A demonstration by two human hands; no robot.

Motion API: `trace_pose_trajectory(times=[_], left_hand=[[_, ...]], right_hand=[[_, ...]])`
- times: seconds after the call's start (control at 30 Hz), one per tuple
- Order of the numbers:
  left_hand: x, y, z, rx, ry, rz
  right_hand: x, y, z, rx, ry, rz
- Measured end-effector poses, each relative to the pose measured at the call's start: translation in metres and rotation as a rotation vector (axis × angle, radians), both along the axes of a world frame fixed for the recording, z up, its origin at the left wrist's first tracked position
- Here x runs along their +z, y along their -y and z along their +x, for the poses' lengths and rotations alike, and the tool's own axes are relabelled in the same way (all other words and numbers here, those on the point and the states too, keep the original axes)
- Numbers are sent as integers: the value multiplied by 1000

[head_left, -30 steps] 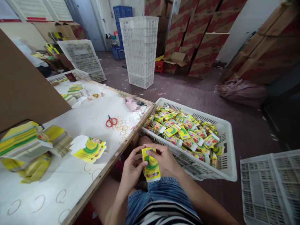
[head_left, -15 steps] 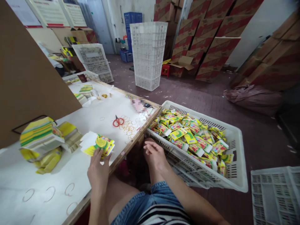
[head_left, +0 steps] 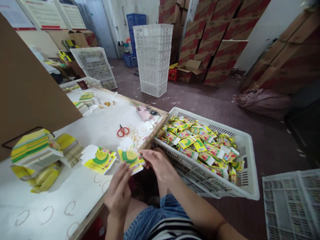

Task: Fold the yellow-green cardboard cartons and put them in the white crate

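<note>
1. The flat carton (head_left: pixel 131 156) is raised over the bench (head_left: pixel 80 193) edge at the centre of the frame. The left hand (head_left: pixel 118 190) grips its lower left; the right hand (head_left: pixel 156 161) has fingertips at its right edge, but whether they pinch it I cannot tell.
2. The carton could slip towards the lap, lower centre, if the left fingers loosen before the right ones have hold; it is blurred, so probably moving.
3. The thin card might crease or tear at its white upper flap if the two hands pull or squeeze unevenly.
4. A low sweep to the left could knock the carton stack (head_left: pixel 100 160), left of centre, out of line, since it lies just beside.
5. The rubber bands (head_left: pixel 135 133) and red-handled scissors (head_left: pixel 123 131), above centre, could snag the flap if it dips.
6. Against half a second ago: the left hand was then on the stack and the right hung apart with nothing in it; now a carton bridges them. The packed boxes (head_left: pixel 198 143) in the white crate (head_left: pixel 253 166), right of centre, look unchanged.
</note>
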State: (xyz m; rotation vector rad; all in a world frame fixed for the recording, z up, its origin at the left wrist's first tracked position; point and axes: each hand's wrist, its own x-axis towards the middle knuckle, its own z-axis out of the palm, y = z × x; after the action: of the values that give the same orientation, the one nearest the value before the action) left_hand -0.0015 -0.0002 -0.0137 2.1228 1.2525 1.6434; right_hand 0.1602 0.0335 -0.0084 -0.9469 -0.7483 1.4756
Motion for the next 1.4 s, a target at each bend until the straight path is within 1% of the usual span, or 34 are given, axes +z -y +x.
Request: trace_pose_trajectory(times=[0.07,0.13,0.23,0.27,0.3,0.33,0.4,0.43,0.47,0.53,0.6,0.67,0.77,0.87,1.0,1.07,1.2,1.3,1.4], left_hand=[[-4,2,11,-142,26,-41],[-7,1,19,-237,36,-69],[-6,2,29,-375,-6,-121],[-5,4,32,-398,3,-153],[-3,6,35,-398,46,-191],[-2,8,37,-377,130,-239],[0,9,41,-313,392,-359],[0,9,42,-302,529,-434],[0,7,42,-319,641,-527],[-2,2,41,-422,765,-732],[-3,-2,41,-535,827,-868],[-2,-5,42,-611,887,-901],[1,-5,45,-670,948,-897],[2,-5,47,-665,965,-913],[0,-8,46,-592,953,-921],[-2,-10,46,-533,944,-923],[-8,-12,47,-363,924,-881],[-9,-10,51,-280,857,-837],[-4,-7,55,-218,746,-751]], right_hand=[[0,3,13,-66,-3,18],[-1,8,23,-118,-5,33],[-3,14,32,-120,1,56],[-3,16,34,-108,2,66],[-4,18,35,-100,2,76],[-5,19,35,-97,0,85],[-10,23,34,-91,-4,85],[-13,24,33,-82,-5,81],[-16,26,32,-65,-4,79],[-22,28,28,-26,6,89],[-25,29,26,3,16,110],[-26,30,25,17,20,116],[-24,30,27,7,45,129],[-21,30,29,-17,131,161],[-18,32,31,-7,257,149],[-16,34,29,-9,288,142],[-11,37,24,-32,354,151],[-12,38,22,-131,448,160],[-15,37,25,-248,473,208]])
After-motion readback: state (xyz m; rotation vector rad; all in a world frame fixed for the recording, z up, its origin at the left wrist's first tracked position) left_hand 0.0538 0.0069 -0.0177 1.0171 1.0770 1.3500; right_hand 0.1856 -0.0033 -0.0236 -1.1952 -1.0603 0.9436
